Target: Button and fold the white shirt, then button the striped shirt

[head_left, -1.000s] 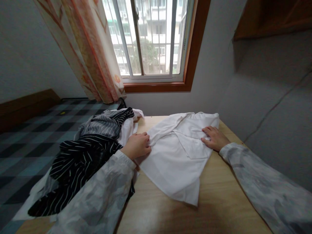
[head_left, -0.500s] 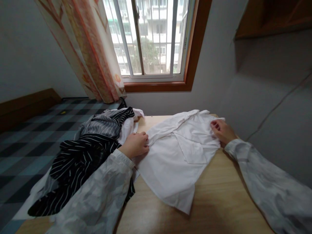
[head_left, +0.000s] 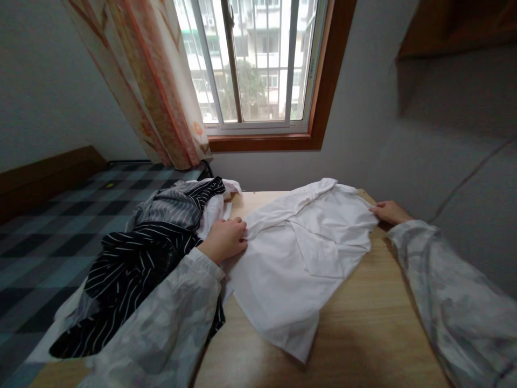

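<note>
A white shirt (head_left: 278,275) lies partly folded on the wooden table (head_left: 363,334), with a sleeve or flap laid across its middle and some creases. My left hand (head_left: 226,240) is closed on its left edge, the fingertips curled over the cloth. On the opposite side, my right hand (head_left: 391,213) pinches the shirt's right edge near the table's far right corner. Just left of my left hand is a heap of clothes, with a black garment with white stripes (head_left: 137,258) on top; my left sleeve covers part of it.
A bed with a dark checked cover (head_left: 36,258) stands at the left against the table. Behind the table are a window (head_left: 258,70), a patterned curtain (head_left: 157,91) and a wall. A wooden shelf (head_left: 460,27) hangs at upper right, and a cable (head_left: 464,180) runs down the wall.
My right hand has moved right, drawing the shirt's right edge outward and flattening some creases. My left hand stays on the left edge. The view has shifted slightly.
</note>
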Action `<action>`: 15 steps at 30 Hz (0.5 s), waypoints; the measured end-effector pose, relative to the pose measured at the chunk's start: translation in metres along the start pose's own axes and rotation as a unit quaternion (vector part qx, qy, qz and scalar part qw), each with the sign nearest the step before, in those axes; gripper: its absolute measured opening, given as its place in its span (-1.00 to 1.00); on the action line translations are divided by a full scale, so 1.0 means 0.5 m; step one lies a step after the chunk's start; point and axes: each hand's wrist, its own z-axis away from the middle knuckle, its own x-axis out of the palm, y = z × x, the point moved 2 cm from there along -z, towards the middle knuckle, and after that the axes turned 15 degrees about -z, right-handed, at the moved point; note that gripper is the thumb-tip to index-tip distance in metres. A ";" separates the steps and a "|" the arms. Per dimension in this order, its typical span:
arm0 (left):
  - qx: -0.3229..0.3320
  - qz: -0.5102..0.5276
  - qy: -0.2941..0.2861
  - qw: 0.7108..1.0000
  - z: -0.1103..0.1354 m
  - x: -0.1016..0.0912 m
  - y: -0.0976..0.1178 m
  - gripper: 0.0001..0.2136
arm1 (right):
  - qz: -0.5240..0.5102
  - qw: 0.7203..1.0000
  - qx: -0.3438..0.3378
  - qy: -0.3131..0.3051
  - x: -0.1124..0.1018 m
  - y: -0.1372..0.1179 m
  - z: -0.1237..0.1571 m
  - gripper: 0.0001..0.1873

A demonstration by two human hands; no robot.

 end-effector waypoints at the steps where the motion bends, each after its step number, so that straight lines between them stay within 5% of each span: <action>1: -0.003 0.000 0.001 1.000 -0.001 0.001 0.000 -0.85 | -0.006 1.000 0.010 -0.016 -0.010 0.012 0.012 -0.79; 7: -0.015 -0.010 0.012 1.000 -0.022 0.000 0.011 -0.80 | -0.069 0.990 0.016 -0.121 -0.078 0.106 0.105 -0.72; 11: -0.014 -0.026 0.006 1.000 -0.047 0.000 0.009 -0.78 | -0.043 0.980 0.069 -0.181 -0.112 0.130 0.118 -0.58; 15: 0.018 -0.004 -0.030 0.999 -0.074 -0.007 -0.004 -0.70 | -0.109 0.987 0.097 -0.062 -0.120 0.087 0.072 -0.43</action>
